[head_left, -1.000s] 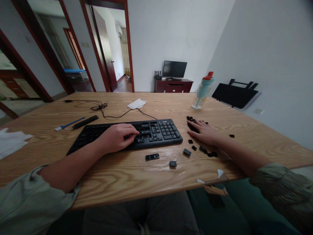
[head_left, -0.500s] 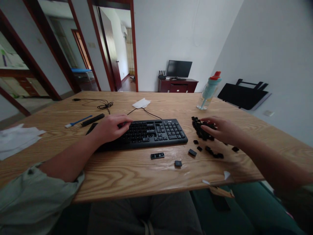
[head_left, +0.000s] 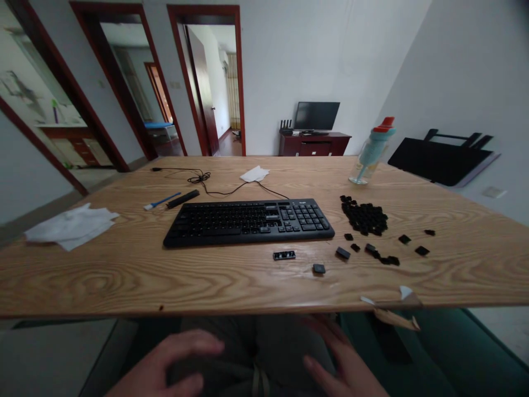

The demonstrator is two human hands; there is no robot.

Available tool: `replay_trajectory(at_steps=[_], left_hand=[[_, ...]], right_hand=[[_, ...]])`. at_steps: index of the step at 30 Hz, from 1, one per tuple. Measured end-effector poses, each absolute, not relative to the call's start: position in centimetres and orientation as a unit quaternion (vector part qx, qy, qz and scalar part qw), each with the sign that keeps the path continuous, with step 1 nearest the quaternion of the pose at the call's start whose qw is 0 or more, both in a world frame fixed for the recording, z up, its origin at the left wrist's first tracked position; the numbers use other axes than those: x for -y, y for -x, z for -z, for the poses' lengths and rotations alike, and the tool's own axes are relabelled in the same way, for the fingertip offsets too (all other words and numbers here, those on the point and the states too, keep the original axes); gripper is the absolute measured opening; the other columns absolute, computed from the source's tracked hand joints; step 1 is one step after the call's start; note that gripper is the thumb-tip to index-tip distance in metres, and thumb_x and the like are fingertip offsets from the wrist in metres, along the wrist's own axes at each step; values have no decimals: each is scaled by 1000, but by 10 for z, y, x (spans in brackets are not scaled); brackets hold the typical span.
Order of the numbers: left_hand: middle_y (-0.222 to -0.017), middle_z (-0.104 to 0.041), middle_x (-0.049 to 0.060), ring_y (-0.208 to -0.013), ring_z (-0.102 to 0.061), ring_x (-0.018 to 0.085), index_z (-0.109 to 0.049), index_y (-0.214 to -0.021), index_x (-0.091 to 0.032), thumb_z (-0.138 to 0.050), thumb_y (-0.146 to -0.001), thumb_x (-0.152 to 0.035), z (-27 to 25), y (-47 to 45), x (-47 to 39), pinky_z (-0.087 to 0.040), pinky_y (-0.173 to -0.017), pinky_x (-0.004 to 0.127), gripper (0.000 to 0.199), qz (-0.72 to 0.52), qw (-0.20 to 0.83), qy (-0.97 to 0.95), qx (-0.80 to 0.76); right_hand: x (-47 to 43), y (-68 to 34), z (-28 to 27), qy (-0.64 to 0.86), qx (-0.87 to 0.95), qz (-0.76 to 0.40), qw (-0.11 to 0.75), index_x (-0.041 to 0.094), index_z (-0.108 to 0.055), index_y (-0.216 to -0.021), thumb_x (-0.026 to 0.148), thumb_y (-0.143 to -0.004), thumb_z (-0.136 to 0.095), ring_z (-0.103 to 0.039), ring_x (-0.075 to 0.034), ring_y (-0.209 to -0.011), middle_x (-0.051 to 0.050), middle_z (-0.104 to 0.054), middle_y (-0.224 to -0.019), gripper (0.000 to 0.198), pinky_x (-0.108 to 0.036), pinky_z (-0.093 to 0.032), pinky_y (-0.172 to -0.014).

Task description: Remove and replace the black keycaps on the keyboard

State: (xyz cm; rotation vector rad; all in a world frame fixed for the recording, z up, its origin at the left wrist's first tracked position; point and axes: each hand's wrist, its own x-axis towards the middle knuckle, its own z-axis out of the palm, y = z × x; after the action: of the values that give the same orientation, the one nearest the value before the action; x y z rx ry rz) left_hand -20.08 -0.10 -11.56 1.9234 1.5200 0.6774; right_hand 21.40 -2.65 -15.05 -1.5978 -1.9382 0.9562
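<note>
Both hands are off the table, low over my lap and slightly blurred. My left hand (head_left: 176, 358) holds nothing, its thumb and fingers apart. My right hand (head_left: 336, 355) is likewise open, fingers stretched and thumb spread away, near my right thigh. On the table above them lies a black keyboard (head_left: 248, 221), with some of its keycaps off. A pile of black keycaps (head_left: 366, 216) sits to its right. In front of the keyboard are a long keycap (head_left: 284, 255) turned underside up, a square keycap (head_left: 318, 268) and a wider keycap (head_left: 343, 253).
A blue brush (head_left: 163, 201) and a black stick-like object (head_left: 182, 199) lie behind the keyboard's left end. White tissues (head_left: 72, 225) rest at the left. A water bottle (head_left: 372, 151) stands at the back right. Torn edging (head_left: 397, 317) hangs off the table's front edge (head_left: 248, 313).
My left hand has left the keyboard and my right hand has left the keycap pile. Both have dropped below the table edge to my lap. The view has shifted left.
</note>
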Motion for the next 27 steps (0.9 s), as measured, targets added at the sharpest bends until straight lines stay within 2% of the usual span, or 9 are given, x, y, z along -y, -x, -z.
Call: replay_trajectory(at_steps=[2,4,7,9,13,18,23,27], left_hand=[[-137,-64,9,-131,-56,34,-69,-128,-26,-59,-78,-57,183,197,17,-48,-109,53,60,-231,288,-644,-670],[-154,-46,16,-144,-41,39,-57,-142,-15,-63,-72,-54,237,182,30,-39,-115,57,80,-201,253,-599,-732],[-167,-16,20,-153,-17,42,-43,-152,-10,-65,-73,-49,281,158,44,-29,-120,58,90,-160,200,-591,-765],[-169,-6,18,-155,-8,39,-39,-155,-11,-61,-81,-48,288,150,45,-25,-122,55,85,-149,186,-605,-759],[-169,-7,15,-155,-3,35,-38,-156,-16,-52,-91,-43,283,152,36,-26,-123,52,72,-145,184,-621,-748],[-169,-11,13,-154,-5,38,-48,-150,-20,-54,-92,-38,287,160,36,-25,-123,54,61,-102,178,-637,-743],[-168,-16,8,-154,-12,36,-53,-146,-26,-48,-96,-35,281,164,39,-25,-123,54,52,-86,190,-654,-727],[-168,-19,4,-155,-13,34,-54,-145,-29,-43,-97,-33,272,162,38,-26,-123,55,50,-95,199,-650,-727]], right_hand=[[31,-195,202,667,644,-326,185,20,-38,-157,52,-83,-65,-22,-36,-152,-17,-23,-166,85,-53,-27,-121],[34,-181,236,691,631,-308,171,19,-23,-162,47,-80,-66,-12,-34,-155,-15,-8,-169,97,-50,-23,-123],[31,-177,254,693,629,-296,191,23,-19,-163,50,-85,-61,-11,-31,-155,-13,-6,-170,93,-47,-22,-124],[25,-182,255,687,630,-293,214,25,-20,-163,53,-89,-56,-13,-30,-154,-12,-9,-170,87,-47,-23,-124],[15,-190,261,677,642,-279,227,25,-35,-159,53,-94,-49,-14,-32,-154,-12,-12,-169,71,-48,-23,-123],[16,-182,279,678,671,-212,213,29,-53,-148,45,-96,-49,-16,-36,-153,-10,-24,-167,55,-54,-27,-121],[15,-179,278,681,695,-165,161,28,-59,-143,30,-92,-51,-19,-40,-151,-12,-30,-164,52,-59,-34,-116],[15,-187,267,677,705,-149,150,26,-67,-136,25,-92,-46,-36,-37,-146,-12,-45,-156,48,-54,-38,-116]])
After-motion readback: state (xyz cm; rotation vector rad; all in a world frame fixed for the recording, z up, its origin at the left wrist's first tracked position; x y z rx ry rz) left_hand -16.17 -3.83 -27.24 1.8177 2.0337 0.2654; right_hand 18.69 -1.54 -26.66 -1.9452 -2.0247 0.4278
